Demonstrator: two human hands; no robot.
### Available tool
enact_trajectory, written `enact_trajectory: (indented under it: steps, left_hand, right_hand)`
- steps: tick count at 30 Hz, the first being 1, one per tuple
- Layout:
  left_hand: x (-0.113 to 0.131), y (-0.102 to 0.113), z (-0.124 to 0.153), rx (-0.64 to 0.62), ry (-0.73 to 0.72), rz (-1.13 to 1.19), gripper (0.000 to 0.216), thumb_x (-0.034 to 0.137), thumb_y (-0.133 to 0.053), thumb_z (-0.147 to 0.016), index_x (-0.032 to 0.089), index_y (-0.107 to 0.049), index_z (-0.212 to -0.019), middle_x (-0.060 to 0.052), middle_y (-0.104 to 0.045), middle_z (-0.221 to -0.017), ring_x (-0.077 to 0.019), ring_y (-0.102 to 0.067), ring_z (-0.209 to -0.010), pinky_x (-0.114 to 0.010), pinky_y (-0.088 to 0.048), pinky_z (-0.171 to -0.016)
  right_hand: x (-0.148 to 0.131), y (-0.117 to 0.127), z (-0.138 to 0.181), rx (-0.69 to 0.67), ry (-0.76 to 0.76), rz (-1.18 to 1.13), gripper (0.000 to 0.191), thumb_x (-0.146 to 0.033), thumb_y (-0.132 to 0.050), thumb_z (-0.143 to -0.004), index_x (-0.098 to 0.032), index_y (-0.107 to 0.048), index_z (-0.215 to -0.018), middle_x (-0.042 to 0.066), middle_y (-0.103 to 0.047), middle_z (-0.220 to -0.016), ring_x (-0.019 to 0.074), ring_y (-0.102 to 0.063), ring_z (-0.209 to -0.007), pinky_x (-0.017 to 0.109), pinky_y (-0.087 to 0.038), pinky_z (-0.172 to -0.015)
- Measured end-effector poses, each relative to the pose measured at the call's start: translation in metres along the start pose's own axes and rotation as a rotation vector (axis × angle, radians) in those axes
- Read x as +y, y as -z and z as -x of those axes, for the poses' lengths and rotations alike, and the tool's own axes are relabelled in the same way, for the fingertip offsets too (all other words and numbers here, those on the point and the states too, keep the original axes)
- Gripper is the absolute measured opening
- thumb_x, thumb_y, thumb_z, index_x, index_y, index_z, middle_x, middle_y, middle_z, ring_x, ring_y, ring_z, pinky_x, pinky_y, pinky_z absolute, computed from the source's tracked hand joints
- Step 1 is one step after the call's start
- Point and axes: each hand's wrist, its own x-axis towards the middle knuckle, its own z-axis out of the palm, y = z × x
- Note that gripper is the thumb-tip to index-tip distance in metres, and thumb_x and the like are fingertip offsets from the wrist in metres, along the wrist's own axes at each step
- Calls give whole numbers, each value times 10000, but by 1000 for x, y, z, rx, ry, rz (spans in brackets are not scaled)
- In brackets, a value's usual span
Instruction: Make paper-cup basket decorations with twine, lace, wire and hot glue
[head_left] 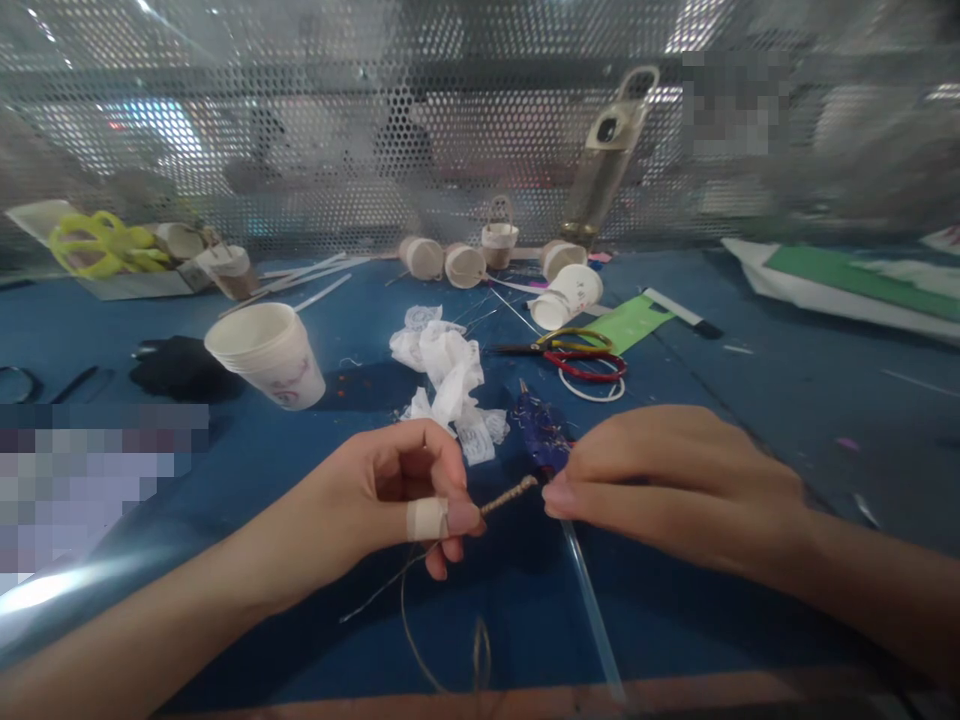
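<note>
My left hand (pixel 397 490) is closed in a pinch, with a plaster round the thumb, on a short stick wrapped in brown twine (pixel 510 494). Loose twine (pixel 420 620) hangs from it towards the table's near edge. My right hand (pixel 660 480) is closed too, fingertips pinched at the stick's other end. A blue glue gun (pixel 541 430) lies just behind the two hands, and its clear glue stick (pixel 592 600) runs down past my right fingers. Both hands hover over the blue table (pixel 750 400).
A stack of white paper cups (pixel 270 355) lies tilted at the left, crumpled white lace (pixel 446 375) in the middle, red and yellow scissors (pixel 577 355) beyond. Small cups (pixel 465 265) line the perforated metal back wall (pixel 375 150). Yellow scissors (pixel 97 245) far left, green paper (pixel 847 275) right.
</note>
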Motion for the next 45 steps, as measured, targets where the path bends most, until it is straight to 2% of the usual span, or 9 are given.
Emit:
enact_trajectory:
  steps: [6,16,24,32,36,39,45]
  left_hand:
    - [-1,0,0,-12,23,28,178,151,-801,-833,144,-623,-832,-15,-706,-759,-91,-660,-645,-161,-586,-572]
    - [-1,0,0,-24,35,44,173,146,-795,-841,139,-623,-830,-18,-707,-762,-84,-656,-640,-155,-586,-571]
    - [-2,0,0,-40,45,52,175,141,-791,-845,138,-617,-839,-17,-714,-760,-80,-657,-632,-141,-585,-548]
    - [-2,1,1,-46,-11,34,166,120,-792,-841,141,-628,-829,20,-698,-725,-65,-662,-627,-116,-583,-547]
    - [-2,2,0,-41,-36,-11,165,128,-788,-848,142,-625,-822,19,-702,-717,-64,-660,-616,-118,-583,-545]
    - [-3,3,-1,-38,-41,-37,169,146,-787,-854,146,-621,-822,17,-705,-731,-67,-664,-633,-122,-585,-552]
    - [-4,4,2,-26,-73,-117,146,166,-776,-871,165,-631,-852,38,-684,-747,-58,-652,-665,-123,-587,-595]
  right_hand:
    - [0,-3,-1,31,23,43,247,-219,-469,-1072,-249,-710,-1026,-40,-774,-807,86,-723,-727,235,-526,-649]
    - [-3,-5,2,42,10,26,211,-123,-546,-1027,-193,-726,-1110,3,-776,-861,106,-699,-842,272,-497,-790]
    - [8,-8,2,27,128,58,208,-144,-553,-1027,-183,-726,-1135,1,-770,-865,101,-700,-856,249,-496,-749]
    - [11,-8,1,-20,143,24,210,-135,-666,-953,-146,-716,-1157,14,-759,-861,123,-707,-804,256,-541,-729]
    - [8,-12,-3,21,82,-9,207,-147,-780,-864,-149,-721,-1062,-9,-761,-822,112,-691,-727,238,-558,-711]
    - [4,-16,-5,21,11,-55,134,-167,-765,-881,-157,-705,-1001,-10,-763,-799,118,-694,-713,234,-549,-680]
    - [0,-17,-7,-66,-96,-192,83,-235,-710,-933,-163,-680,-960,12,-747,-808,126,-691,-737,231,-502,-662]
